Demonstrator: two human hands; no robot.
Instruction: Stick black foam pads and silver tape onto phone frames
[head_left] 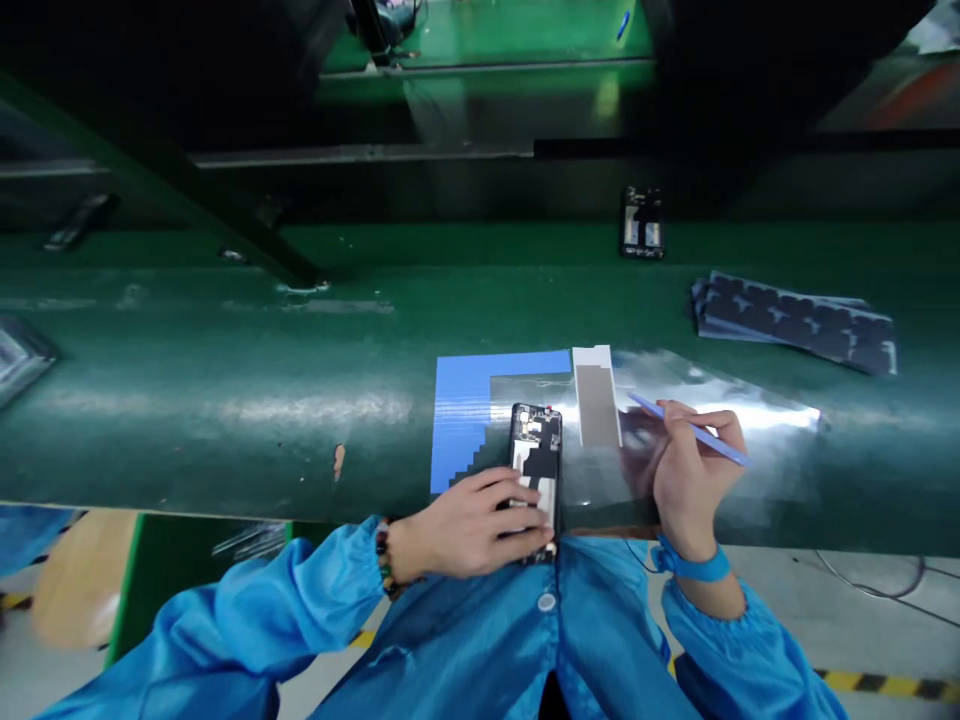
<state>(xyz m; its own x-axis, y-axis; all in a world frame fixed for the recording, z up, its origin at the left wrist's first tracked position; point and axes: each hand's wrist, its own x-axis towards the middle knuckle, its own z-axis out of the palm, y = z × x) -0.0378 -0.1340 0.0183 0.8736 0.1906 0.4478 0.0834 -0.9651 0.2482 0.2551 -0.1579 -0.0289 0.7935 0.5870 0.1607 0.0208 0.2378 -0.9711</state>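
Head view: at the lower centre of the frame, an opened phone (538,458) lies beneath the left hand (476,525), whose fingers drape over its lower half; whether they grip it, I cannot tell. Right of centre, the right hand (696,480) pinches a slim violet-blue stick (721,447), near a grey-and-white strip (598,402).

Lower half of opened phone (536,458) partly obscured by left hand (478,525); components beneath it not readable. Right hand (694,482) conceals a middle section of the blue stick (723,447). Silvery object (21,358) cut by the left picture edge; dark item (79,222) at upper left too blurred to identify.
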